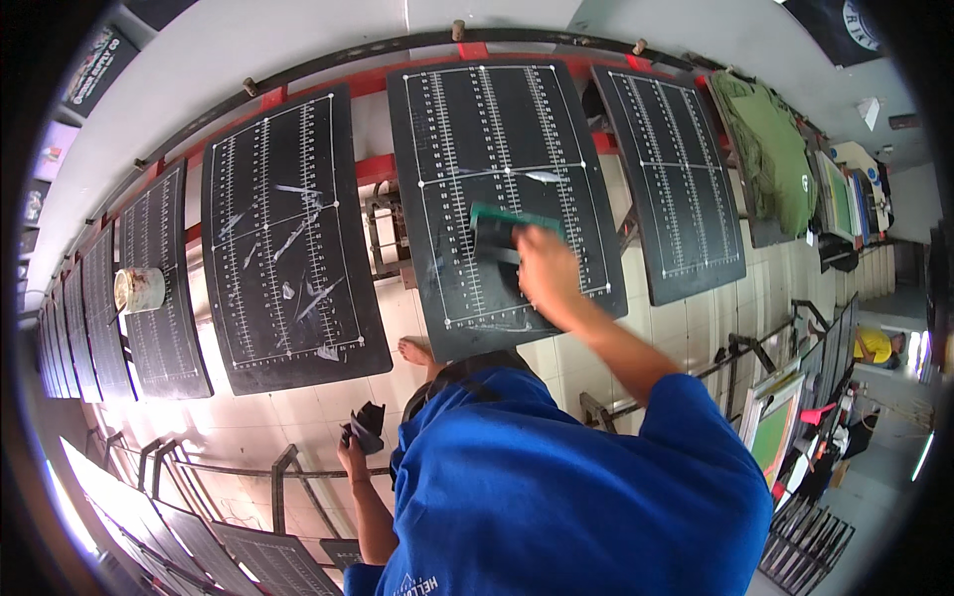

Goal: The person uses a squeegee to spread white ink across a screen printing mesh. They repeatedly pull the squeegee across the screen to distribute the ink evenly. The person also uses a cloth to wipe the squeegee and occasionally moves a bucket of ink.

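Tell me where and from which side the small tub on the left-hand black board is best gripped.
Grip the pale tub around its round side wall, coming from the aisle side of the gridded board it sits on. It stands alone there with nothing crowding its wall, and a thin stick seems to lean out of it, so a grasp from above looks awkward. Whether it has a handle cannot be made out.

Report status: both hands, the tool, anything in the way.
Right hand presses green-edged squeegee block on black gridded platen board. Left hand grips dark crumpled rag. Nothing in the way.
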`<action>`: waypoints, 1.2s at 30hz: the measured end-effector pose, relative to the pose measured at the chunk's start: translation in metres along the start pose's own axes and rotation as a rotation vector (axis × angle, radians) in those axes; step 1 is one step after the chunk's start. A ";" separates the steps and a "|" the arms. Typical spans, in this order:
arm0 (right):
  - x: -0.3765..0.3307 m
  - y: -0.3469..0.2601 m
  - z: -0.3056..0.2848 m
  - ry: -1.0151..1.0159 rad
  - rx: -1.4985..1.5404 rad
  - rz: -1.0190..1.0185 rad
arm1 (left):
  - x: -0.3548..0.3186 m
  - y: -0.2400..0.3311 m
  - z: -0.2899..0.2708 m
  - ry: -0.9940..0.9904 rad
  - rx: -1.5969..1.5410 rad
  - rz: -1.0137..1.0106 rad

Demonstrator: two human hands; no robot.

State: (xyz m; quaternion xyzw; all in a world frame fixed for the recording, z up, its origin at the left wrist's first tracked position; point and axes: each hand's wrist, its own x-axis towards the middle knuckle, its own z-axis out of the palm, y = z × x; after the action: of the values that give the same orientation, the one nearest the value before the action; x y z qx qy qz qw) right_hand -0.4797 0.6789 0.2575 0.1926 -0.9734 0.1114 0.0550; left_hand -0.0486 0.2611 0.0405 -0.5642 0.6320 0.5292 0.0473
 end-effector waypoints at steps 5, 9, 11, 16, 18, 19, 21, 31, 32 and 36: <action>-0.018 -0.016 -0.026 -0.075 0.180 -0.108 | -0.066 -0.047 0.019 0.090 -0.012 -0.024; 0.077 0.043 -0.033 0.092 0.030 0.095 | -0.111 -0.056 0.022 0.056 0.109 -0.084; 0.110 0.075 -0.020 0.162 -0.148 0.227 | -0.119 -0.052 0.017 0.100 0.155 -0.079; 0.123 0.018 0.007 0.080 -0.098 0.299 | -0.119 -0.056 0.004 0.121 0.226 -0.082; 0.113 -0.018 0.022 0.148 -0.006 0.177 | -0.104 -0.041 0.009 0.059 0.277 -0.033; 0.101 -0.033 0.024 0.184 0.049 0.058 | -0.096 -0.032 0.010 0.020 0.309 -0.007; 0.060 -0.067 0.027 0.189 0.013 -0.093 | -0.065 -0.025 0.003 0.014 0.305 -0.012; -0.066 -0.013 -0.024 0.001 -0.023 -0.125 | 0.033 0.024 0.003 -0.093 -0.047 0.027; -0.047 -0.006 -0.022 0.057 -0.047 -0.086 | 0.033 0.023 0.003 -0.090 0.003 0.026; 0.036 0.018 -0.009 0.221 -0.103 -0.056 | 0.046 -0.007 -0.028 -0.045 0.189 0.134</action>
State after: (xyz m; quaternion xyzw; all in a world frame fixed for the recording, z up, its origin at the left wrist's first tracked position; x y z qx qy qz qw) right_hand -0.5195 0.6838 0.2680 0.2030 -0.9601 0.0802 0.1746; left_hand -0.0444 0.2117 0.0182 -0.5019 0.7140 0.4817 0.0789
